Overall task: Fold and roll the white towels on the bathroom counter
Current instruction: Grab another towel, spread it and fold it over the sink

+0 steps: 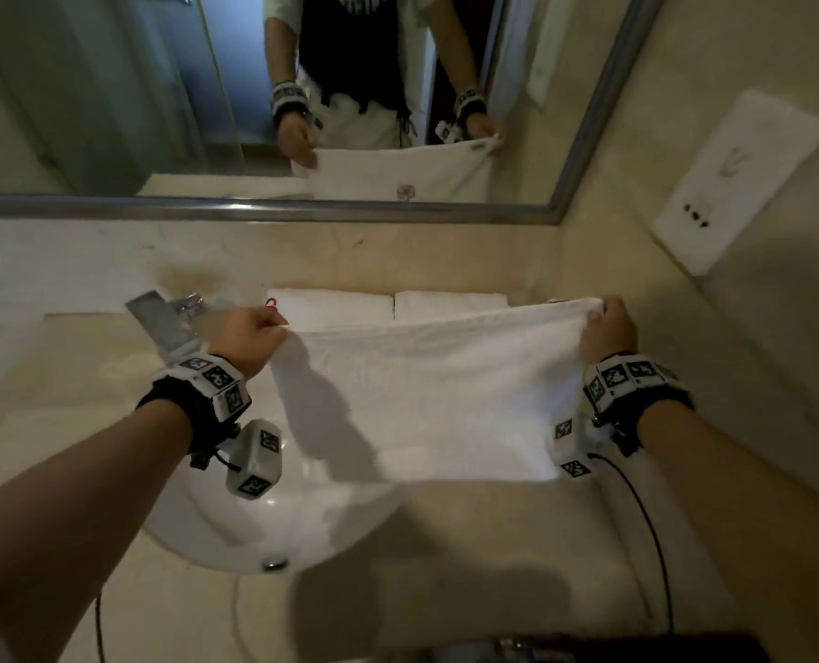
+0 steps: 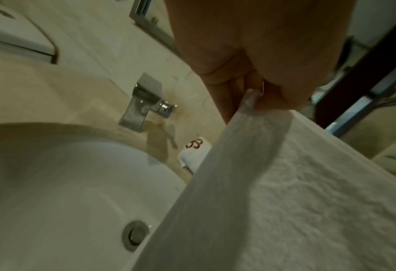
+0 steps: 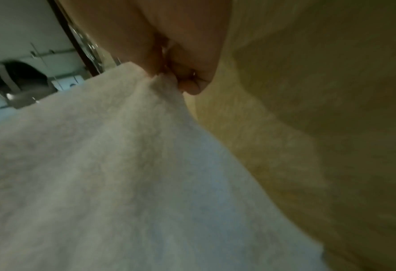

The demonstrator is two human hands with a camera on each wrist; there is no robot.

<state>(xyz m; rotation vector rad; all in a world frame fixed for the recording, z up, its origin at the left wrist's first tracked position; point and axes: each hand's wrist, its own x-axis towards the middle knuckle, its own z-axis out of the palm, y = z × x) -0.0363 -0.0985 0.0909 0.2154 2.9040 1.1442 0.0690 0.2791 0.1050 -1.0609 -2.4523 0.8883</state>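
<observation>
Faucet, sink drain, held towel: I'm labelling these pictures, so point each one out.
faucet [image 2: 136, 111], left wrist view, on its spout.
sink drain [image 2: 135, 232], left wrist view, on the metal stopper.
held towel [image 1: 426, 394], head view, on its hanging middle.

The held towel [image 1: 417, 399] is plain white, as are the two folded towels [image 1: 388, 306] behind it, one bearing a red mark. The counter [image 1: 493, 533] is beige, the sink [image 1: 216, 528] white. Black-and-white square patterns cover the wrist bands [image 1: 216, 380].

Both forearms reach forward, level, wrists well apart. The left hand [image 1: 254, 338] and right hand [image 1: 607, 329] are each closed in a pinch on a top corner of the towel [image 1: 426, 399].
</observation>
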